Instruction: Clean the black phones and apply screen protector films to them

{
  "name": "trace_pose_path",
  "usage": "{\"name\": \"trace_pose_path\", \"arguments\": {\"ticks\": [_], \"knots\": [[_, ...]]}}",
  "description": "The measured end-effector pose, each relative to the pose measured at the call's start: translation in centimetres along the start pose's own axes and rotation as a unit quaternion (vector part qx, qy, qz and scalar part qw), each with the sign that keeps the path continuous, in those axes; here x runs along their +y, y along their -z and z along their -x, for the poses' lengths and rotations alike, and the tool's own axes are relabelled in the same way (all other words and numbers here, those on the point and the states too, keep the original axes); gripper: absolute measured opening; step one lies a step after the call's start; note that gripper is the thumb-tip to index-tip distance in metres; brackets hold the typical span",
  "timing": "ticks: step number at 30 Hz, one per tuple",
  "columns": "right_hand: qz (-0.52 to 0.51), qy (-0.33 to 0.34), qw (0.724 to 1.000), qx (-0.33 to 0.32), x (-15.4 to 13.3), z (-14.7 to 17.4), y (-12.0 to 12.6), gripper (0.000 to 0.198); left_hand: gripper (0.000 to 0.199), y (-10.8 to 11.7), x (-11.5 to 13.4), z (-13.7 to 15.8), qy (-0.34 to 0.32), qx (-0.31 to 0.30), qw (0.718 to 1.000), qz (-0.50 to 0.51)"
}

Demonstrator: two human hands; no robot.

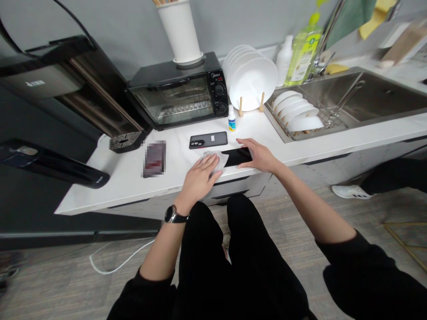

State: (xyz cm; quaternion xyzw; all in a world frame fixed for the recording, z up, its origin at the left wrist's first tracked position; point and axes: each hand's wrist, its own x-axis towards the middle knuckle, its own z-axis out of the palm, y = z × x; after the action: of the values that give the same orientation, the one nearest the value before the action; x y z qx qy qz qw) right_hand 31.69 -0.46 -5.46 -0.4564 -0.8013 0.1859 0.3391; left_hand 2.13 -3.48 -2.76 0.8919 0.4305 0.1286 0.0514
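Face up near the counter's front edge lies a black smartphone (pixel 239 157). My right hand (pixel 258 155) grips its right end, with the thumb and fingers along opposite long edges. Under the flat fingers of my left hand (pixel 200 175), a crumpled white tissue (pixel 220 163) is pressed against the phone's left part, hiding it. Just behind lies a dark phone case (pixel 208 140) with a camera cutout area at its left and a small white label. A small white spray bottle (pixel 231 119) with a blue label stands behind that case.
A toaster oven (pixel 176 91) backs the counter (pixel 176 142), with a white utensil holder (pixel 180 33) on top. White plates (pixel 253 82) stand in a rack beside the sink (pixel 376 100). A blurred-out dark item (pixel 154 159) lies left. Someone's shoe (pixel 350 192) shows at right.
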Motion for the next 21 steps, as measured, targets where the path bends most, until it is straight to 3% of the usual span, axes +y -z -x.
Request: {"name": "trace_pose_path", "arguments": {"ticks": [5,9,12,17,21], "knots": [[-0.003,0.011,1.000,-0.005,0.3,0.0,0.0,0.093,0.060,-2.0,3.4,-4.5,-0.075,-0.010,0.997,0.025],[0.002,0.014,1.000,-0.006,0.4,0.0,0.0,0.089,0.063,-2.1,4.1,-4.9,-0.099,-0.015,0.995,0.008],[0.001,0.007,1.000,-0.005,0.1,0.1,0.0,0.095,0.063,-1.1,2.0,-2.5,-0.056,-0.002,0.998,-0.011],[0.002,-0.005,1.000,-0.008,-0.3,0.1,0.0,0.092,0.061,0.7,-3.5,2.0,0.080,0.024,0.995,-0.055],[0.010,-0.001,1.000,-0.015,-0.3,0.1,0.0,0.090,0.048,2.0,-5.7,1.7,0.132,0.077,0.985,-0.080]]}}
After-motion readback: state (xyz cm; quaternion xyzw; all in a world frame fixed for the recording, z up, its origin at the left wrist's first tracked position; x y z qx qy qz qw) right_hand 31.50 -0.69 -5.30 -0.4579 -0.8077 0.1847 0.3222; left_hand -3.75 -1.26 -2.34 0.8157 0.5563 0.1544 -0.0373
